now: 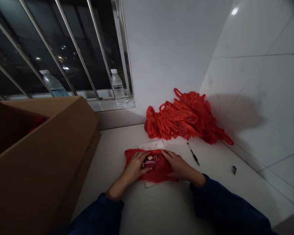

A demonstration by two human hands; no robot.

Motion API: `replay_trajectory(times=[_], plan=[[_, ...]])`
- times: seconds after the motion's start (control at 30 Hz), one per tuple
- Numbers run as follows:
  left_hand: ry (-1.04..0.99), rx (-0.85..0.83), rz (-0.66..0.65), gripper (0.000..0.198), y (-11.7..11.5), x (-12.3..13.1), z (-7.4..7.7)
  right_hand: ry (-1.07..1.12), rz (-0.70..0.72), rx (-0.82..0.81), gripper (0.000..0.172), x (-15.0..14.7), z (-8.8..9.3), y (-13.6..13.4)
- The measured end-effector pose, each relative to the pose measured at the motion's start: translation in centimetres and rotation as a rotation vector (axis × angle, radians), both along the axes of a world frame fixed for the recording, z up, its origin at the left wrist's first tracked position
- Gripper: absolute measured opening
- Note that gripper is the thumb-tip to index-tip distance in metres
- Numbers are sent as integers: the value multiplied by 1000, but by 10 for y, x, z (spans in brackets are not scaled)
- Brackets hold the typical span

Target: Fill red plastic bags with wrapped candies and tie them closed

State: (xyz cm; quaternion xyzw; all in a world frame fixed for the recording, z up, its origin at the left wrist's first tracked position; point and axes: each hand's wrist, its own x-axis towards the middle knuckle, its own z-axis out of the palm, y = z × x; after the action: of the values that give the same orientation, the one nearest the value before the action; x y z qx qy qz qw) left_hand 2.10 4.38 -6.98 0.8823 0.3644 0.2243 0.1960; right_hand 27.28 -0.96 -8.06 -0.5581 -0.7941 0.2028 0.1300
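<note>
A small dark red packet [152, 160] with light printing and a pale diamond mark lies on a spread red plastic bag [156, 176]. My left hand [135, 164] curves round the packet's left side, its fingers along the far edge and its thumb along the near edge. At the right, my right hand [177, 164] grips the bag, fingertips close to the packet's far right corner. Under the bag, white paper [150, 145] sticks out at the far and near sides.
A heap of red plastic bags [186, 117] lies against the wall. A black pen [193, 154] and a small black cap-like piece [234, 169] rest on the white table [159, 209]. At the left stands a large open cardboard box [46, 153]. Bottles [117, 86] stand by the barred window.
</note>
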Motion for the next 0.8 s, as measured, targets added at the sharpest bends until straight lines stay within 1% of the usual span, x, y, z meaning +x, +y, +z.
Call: replay_trajectory(times=[0.07,0.13,0.17,0.23,0.3,0.33,0.4,0.47,0.53,0.63,0.7,0.8], plan=[[-61,15,46,39,0,-1,1,24,2,13,112,2,-1,0],[-109,54,130,21,1,-2,5,66,20,34,107,5,0,-1],[-171,52,188,21,1,-3,8,96,33,50,103,6,1,-2],[-373,-17,299,33,1,-4,17,170,59,95,91,11,5,-3],[-566,-124,364,44,-3,-3,27,258,62,148,73,13,13,-4],[-629,-179,373,48,-7,-1,32,313,42,181,62,12,18,-4],[-696,-297,352,50,-16,5,42,451,-33,237,41,7,30,-5],[-804,-462,309,45,-28,13,50,626,-110,246,30,-2,42,-5],[-898,-594,259,38,-38,20,57,802,-123,182,29,-14,53,-5],[-923,-645,221,35,-50,25,63,985,-76,47,31,-31,70,-1],[-902,-660,196,36,-54,25,66,1030,-59,13,32,-37,81,0],[-847,-687,142,33,-56,21,71,1041,-47,25,32,-39,94,0]])
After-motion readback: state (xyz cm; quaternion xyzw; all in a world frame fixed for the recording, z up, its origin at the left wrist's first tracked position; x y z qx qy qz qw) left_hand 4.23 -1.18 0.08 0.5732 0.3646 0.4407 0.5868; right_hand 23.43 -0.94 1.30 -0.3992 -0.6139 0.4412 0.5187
